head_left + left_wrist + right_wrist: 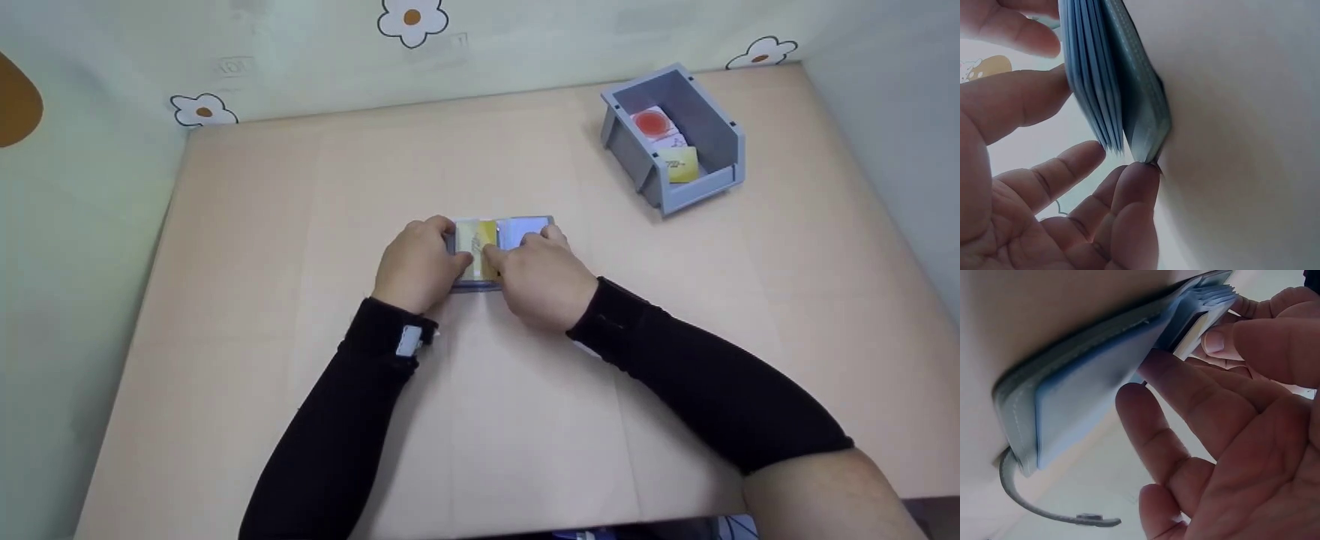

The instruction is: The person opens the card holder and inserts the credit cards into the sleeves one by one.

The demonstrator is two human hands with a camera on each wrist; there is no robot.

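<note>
An open card holder [474,286] with a grey cover and stacked clear sleeves lies on the table. A yellow card [489,231] sits partly under a translucent sleeve on its left side. My left hand [416,262] grips the holder's left side, thumb over the sleeve. In the left wrist view its fingers reach the sleeve edges [1098,95] and the cover corner. My right hand [544,279] pinches the card's right edge near the fold, thumb on top. Its other fingers bend over the right-hand sleeve [1089,388]. A strap [1039,512] with a snap hangs off the cover.
A grey plastic bin [701,191] stands at the back right of the table. Inside it lie a card with a red circle [652,123] and another yellow card [681,165]. Walls with flower prints [412,19] border the table behind and at the sides.
</note>
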